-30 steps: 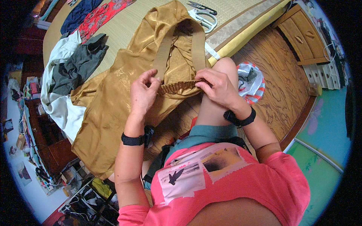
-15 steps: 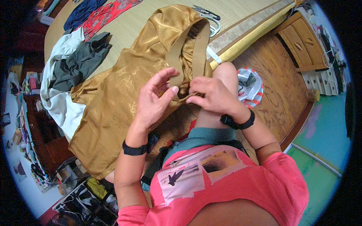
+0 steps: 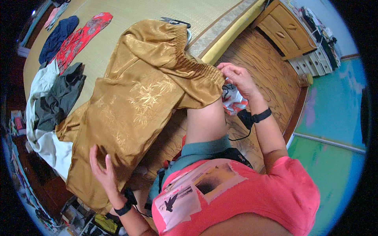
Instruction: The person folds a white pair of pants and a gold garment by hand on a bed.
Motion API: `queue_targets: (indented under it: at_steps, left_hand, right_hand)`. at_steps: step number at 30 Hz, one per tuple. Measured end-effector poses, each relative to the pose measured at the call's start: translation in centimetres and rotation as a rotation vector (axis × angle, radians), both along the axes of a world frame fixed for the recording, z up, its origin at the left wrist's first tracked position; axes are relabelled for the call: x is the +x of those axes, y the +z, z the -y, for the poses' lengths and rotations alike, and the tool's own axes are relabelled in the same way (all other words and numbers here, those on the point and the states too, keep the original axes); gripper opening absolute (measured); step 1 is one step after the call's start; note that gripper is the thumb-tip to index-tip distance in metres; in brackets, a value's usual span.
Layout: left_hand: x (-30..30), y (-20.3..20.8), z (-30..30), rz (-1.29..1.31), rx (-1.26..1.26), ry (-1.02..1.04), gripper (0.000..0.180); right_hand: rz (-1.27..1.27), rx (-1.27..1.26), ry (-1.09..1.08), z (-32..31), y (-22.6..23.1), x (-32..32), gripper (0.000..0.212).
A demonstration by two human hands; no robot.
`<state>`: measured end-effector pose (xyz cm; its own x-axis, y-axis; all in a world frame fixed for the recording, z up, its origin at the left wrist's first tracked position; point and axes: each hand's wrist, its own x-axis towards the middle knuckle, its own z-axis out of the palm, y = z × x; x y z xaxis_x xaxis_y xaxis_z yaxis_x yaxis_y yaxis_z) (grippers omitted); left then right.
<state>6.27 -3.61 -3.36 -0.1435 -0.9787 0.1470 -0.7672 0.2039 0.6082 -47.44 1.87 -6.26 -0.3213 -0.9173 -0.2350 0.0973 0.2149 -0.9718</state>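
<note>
Gold satin trousers (image 3: 134,102) with a leaf pattern and a gathered elastic waistband (image 3: 189,59) lie across the bed edge and over my thigh. At the waistband's near right end, my right hand (image 3: 240,78) pinches the edge of the cloth. Lower down, my left hand (image 3: 104,169) is at the trouser legs, its fingers spread and gripping nothing. Whether its fingertips touch the fabric I cannot tell. Black-handled scissors (image 3: 175,21) lie just beyond the waistband, and a pale curved handle (image 3: 189,37) shows partly from behind it.
On the woven mat (image 3: 130,10) to the left lie dark grey clothing (image 3: 59,98), white clothing (image 3: 43,137), a red patterned garment (image 3: 84,37) and a navy garment (image 3: 59,37). A striped bag (image 3: 235,100) stands on the wooden floor beside my knee. Farther right is a wooden cabinet (image 3: 287,29).
My left hand has left the waistband and moved down the trouser legs. My right hand has drawn the waistband rightward. The waist opening, seen before, is now turned flat with its gathers outward.
</note>
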Motion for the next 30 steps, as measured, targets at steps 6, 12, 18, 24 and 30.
queue_targets:
  at_steps: [6,12,18,24,30]
  left_hand:
    - [3.3,-2.2,-2.2,0.379,-0.052,0.008,0.062]
    - [3.7,-3.1,-2.3,0.487,-0.064,0.021,0.063]
    - [7.6,-1.2,0.0,0.181,0.059,0.052,0.058]
    - [13.7,-2.0,2.3,0.39,0.14,0.151,0.062]
    - [13.0,-2.0,6.8,0.604,0.316,0.213,0.073]
  right_hand:
    - [0.271,-0.088,-0.28,0.3,-1.1,-1.7,0.018]
    - [0.243,0.042,-0.143,0.3,-0.6,-3.3,0.027]
    - [-0.258,0.258,0.133,6.6,1.4,-3.5,0.049]
    - [-0.236,0.274,0.302,14.1,0.0,-2.4,0.047]
    - [-0.373,0.09,0.055,22.5,0.0,-5.3,0.038]
